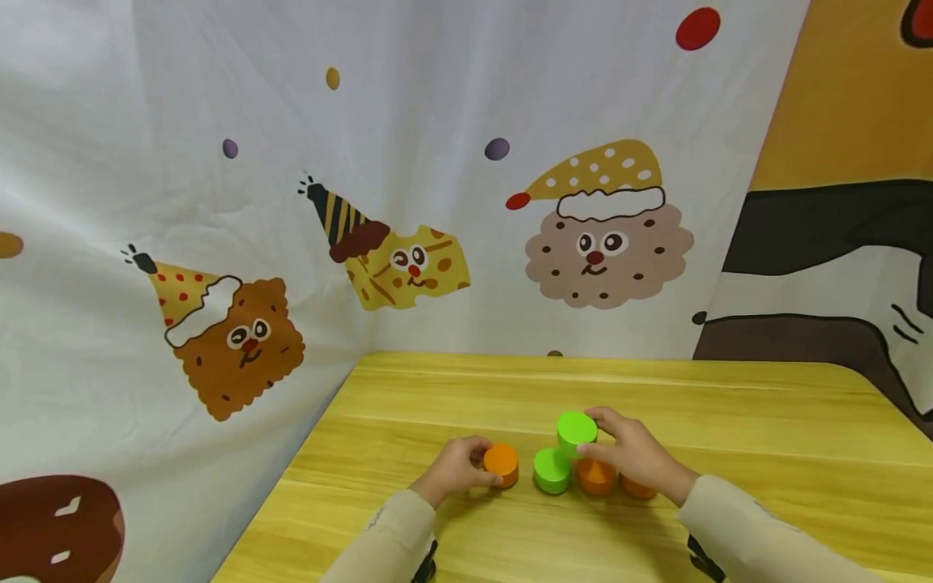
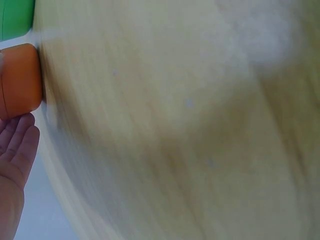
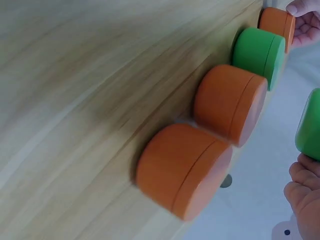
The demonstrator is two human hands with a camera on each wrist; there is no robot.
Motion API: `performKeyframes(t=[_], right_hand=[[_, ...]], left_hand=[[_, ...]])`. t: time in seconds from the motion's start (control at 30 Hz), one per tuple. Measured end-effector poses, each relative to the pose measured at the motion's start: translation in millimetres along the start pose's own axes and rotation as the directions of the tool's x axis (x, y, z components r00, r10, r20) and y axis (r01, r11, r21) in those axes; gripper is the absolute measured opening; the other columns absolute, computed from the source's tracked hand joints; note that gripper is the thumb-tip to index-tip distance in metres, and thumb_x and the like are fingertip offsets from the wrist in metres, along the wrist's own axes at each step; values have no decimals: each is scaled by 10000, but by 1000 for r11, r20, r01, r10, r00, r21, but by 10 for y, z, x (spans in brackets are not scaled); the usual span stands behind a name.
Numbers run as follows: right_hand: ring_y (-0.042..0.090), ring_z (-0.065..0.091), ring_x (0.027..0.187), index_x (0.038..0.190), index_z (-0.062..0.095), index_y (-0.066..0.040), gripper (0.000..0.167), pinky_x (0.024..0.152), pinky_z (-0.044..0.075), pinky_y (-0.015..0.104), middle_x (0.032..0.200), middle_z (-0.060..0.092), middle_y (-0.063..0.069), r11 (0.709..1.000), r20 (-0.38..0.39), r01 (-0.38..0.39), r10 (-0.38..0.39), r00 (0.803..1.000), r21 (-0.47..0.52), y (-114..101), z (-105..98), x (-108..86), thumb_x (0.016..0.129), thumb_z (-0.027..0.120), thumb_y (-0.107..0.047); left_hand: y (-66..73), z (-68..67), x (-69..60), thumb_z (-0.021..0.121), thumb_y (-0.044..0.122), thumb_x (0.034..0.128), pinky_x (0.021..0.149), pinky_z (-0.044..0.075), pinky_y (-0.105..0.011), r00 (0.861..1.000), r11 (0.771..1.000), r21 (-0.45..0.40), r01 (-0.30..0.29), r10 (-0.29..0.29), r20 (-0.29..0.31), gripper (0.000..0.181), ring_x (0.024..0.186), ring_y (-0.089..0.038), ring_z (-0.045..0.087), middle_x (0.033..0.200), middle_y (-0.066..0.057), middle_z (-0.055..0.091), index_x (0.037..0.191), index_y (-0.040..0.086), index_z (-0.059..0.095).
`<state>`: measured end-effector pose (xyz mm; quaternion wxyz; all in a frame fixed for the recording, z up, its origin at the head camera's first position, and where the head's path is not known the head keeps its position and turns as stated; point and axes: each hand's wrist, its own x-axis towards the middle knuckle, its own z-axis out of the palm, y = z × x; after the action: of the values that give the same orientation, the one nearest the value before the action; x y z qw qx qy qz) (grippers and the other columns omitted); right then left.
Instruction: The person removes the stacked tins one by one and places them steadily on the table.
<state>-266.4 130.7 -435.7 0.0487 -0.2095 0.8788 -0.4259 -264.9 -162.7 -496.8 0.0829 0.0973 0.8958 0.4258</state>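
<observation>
My left hand [image 1: 453,471] pinches an orange round lidded tub [image 1: 501,462] at the left end of a row on the table. My right hand [image 1: 641,457] holds a green round tub [image 1: 577,431] up off the table, thumb on its near side and fingers behind. Below it in the row stand another green tub [image 1: 551,471], an orange tub [image 1: 595,478] and a second orange tub [image 1: 639,489], partly hidden by my right hand. In the right wrist view, the lifted green tub [image 3: 311,127] is apart from the row, cut off by the frame edge.
The tubs stand on a wood-grain table [image 1: 408,405]. A white cloth [image 1: 437,97] printed with cartoon biscuits and cheese hangs behind the table and along its left side.
</observation>
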Motion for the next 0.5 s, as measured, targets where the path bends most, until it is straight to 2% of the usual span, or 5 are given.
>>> performKeyframes(t=[0.2, 0.5], right_hand=[[429, 469, 1192, 1268, 488, -25, 589, 934, 414, 555, 1273, 534, 194, 1000, -12, 20, -20, 1000, 1, 116, -109, -122, 825, 681, -362], [470, 464, 1174, 1291, 458, 1, 636, 872, 471, 521, 1243, 546, 226, 999, -37, -34, 33, 999, -17, 280, -300, -345, 823, 679, -369]], left_hand=[[3, 0, 4, 817, 174, 701, 820, 511, -353, 1000, 1000, -4, -14, 14, 0, 495, 916, -187, 601, 1028, -65, 637, 1118, 8, 608], [-12, -8, 8, 818, 166, 698, 819, 511, -356, 1000, 1000, -15, -22, 22, 0, 484, 912, -186, 596, 1016, -57, 633, 1105, 8, 609]])
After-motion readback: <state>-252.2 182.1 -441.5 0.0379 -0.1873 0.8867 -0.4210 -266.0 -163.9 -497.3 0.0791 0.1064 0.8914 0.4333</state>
